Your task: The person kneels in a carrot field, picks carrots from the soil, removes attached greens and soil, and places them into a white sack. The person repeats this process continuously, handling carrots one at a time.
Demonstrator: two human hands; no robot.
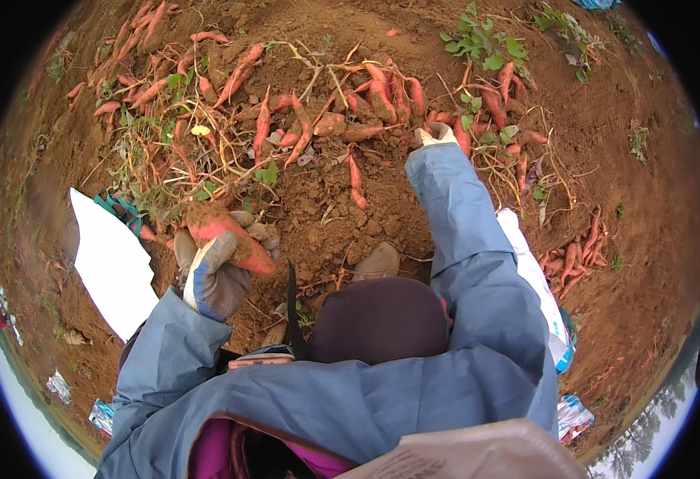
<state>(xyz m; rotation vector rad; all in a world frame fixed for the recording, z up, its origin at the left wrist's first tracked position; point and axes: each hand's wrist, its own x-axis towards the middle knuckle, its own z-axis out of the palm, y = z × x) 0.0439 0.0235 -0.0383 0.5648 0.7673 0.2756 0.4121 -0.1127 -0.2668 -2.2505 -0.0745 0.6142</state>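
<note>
My left hand [218, 275], in a soiled work glove, grips a large sweet potato [227, 236] with soil clinging to it. Stretched forward, my right hand [435, 135], in a pale glove, reaches sweet potatoes at the foot of leafy vines; its fingertips are partly hidden, so its hold is unclear. Near it lies a cluster of sweet potatoes [383, 93] on stems. A single small sweet potato [356, 182] rests on the loose soil between my hands. Tangled cut vines [206, 143] with more roots spread beyond my left hand.
White sacks lie on both sides, one at the left [110, 263] and one beside my right arm [526, 269]. A pile of sweet potatoes [574, 257] sits farther right. A shoe [377, 262] shows in front of my dark-clothed knee [383, 320]. Leafy vines [484, 42] stand ahead.
</note>
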